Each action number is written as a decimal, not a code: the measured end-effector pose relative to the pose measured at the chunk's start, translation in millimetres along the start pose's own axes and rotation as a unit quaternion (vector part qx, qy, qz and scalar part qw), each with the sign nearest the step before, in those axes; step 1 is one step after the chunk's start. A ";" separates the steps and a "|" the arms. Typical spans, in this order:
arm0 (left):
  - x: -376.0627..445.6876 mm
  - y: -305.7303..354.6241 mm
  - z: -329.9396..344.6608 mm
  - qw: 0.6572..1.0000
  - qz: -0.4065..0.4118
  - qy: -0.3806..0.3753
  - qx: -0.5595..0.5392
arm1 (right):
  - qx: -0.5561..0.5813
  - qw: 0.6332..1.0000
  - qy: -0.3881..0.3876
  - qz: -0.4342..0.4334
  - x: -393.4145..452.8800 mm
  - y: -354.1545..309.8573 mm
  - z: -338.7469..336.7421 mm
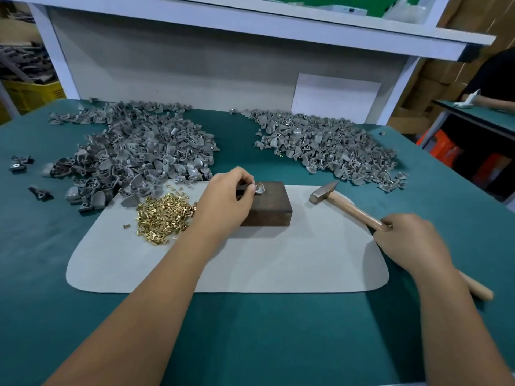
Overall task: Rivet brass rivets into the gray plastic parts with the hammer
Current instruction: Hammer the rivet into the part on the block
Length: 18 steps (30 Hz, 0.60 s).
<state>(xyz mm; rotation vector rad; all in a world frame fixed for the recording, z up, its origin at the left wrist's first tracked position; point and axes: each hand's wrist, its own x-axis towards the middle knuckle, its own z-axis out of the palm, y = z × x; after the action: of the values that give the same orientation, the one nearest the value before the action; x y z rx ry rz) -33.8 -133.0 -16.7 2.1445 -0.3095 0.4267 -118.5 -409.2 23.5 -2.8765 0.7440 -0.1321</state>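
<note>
Directly ahead, a green table (278,344) fills the view, seen from above through a head-worn camera. A pale gray mat (250,263) with rounded corners lies flat on it. On the mat sits a dark brown block (271,208), rectangular and smooth, apparently wood.

On top of the block rests one small gray plastic part (259,188), with what looks like a brass rivet standing in it, though it is too small to be sure. The left hand (225,201) lies over the block's left side, its thumb and fingers curled and pinching that part.

The right hand (409,240) grips the pale wooden handle of a hammer (345,206). Its dull metal head lies near the block's right end, low over the mat; I cannot tell whether it touches. The handle's end sticks out behind the wrist.

Just left of the block, a loose heap of brass rivets (163,215) glitters on the mat, small, short and shiny gold, with a few strays around it.

Two broad piles of matte gray plastic pieces, curved and shell-like, spread across the far table: a left pile (131,154) whose near edge spills onto the mat, and a right pile (326,146) well apart from it.

Behind stands a white shelf frame (278,26). At far left, a yellow crate (30,93) holds dark parts, blurred.
</note>
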 end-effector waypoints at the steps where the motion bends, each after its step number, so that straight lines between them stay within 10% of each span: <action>1: 0.3 -0.6 1.0 1.000 0.001 0.003 -0.004 | 0.003 1.000 0.002 -0.004 0.7 0.5 0.7; 6: -2.7 -4.1 1.2 0.994 -0.031 0.038 -0.101 | 0.086 0.960 0.172 -0.202 -18.0 -33.2 8.7; 10: -0.4 -5.9 0.3 0.996 -0.027 0.045 -0.077 | 0.182 0.849 0.023 -0.495 -68.7 -72.6 21.8; 18: 8.3 -8.0 -2.8 0.998 0.006 0.033 -0.058 | 0.029 0.810 -0.052 -0.584 -70.2 -82.1 42.0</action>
<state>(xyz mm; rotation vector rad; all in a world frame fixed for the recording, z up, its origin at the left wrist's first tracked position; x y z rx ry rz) -23.8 -126.6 -17.6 2.0128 -0.3039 0.4739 -135.6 -298.4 -5.8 -2.7644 -1.0947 -0.1255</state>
